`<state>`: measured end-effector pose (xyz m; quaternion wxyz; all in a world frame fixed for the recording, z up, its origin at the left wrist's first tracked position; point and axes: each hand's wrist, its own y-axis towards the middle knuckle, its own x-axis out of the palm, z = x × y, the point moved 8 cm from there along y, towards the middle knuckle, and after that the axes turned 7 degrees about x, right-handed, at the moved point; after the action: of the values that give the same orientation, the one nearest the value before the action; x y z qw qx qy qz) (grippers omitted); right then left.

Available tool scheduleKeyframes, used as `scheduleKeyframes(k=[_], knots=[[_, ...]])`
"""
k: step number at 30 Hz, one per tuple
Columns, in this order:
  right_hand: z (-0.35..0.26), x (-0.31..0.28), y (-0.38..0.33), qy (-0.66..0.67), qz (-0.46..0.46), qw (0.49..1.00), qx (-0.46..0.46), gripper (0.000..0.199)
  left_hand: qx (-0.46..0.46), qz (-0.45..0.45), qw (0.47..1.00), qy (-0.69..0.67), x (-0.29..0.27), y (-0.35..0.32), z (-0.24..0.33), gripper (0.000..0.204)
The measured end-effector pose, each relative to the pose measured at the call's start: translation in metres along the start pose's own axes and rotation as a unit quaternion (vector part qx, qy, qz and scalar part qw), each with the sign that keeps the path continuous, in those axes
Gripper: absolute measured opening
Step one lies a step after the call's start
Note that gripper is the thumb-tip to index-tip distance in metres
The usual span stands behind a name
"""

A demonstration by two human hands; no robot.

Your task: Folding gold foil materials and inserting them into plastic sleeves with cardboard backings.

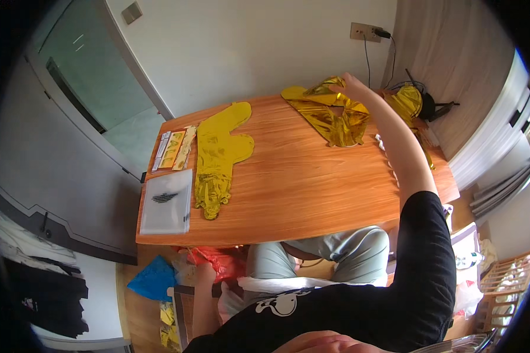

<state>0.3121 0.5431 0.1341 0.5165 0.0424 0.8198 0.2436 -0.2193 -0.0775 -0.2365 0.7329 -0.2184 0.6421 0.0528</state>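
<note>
At the far side of the table, my right hand (352,88) reaches out with its fingers closed on the upper edge of a crumpled gold foil balloon (344,126). That balloon is partly folded, with one end lying on the wood. Another gold foil balloon (215,144), flat and rounded at one side, lies left of the middle, its lower end wrinkled. My left forearm (204,294) hangs below the table's near edge, beside a red plastic bag (221,263). The fingers of my left hand are hidden there.
On the wooden table (294,194), a clear plastic sleeve (168,203) and printed cards (172,150) lie at the left. More gold foil (405,103) and a black object (428,107) sit at the far right. A blue bag (153,279) rests on the floor.
</note>
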Motion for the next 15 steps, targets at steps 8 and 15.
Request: scheduleKeyframes(k=[8,15], knots=[[-0.072,-0.104,0.035,0.018,0.098,0.994,0.042,0.029,-0.096,0.044,0.994,-0.009,-0.037,-0.039,-0.003,0.018],[-0.094,-0.199,0.041,-0.256,0.132,0.957,0.038,0.041,-0.079,0.027,0.996,0.014,-0.040,-0.030,0.005,0.024]])
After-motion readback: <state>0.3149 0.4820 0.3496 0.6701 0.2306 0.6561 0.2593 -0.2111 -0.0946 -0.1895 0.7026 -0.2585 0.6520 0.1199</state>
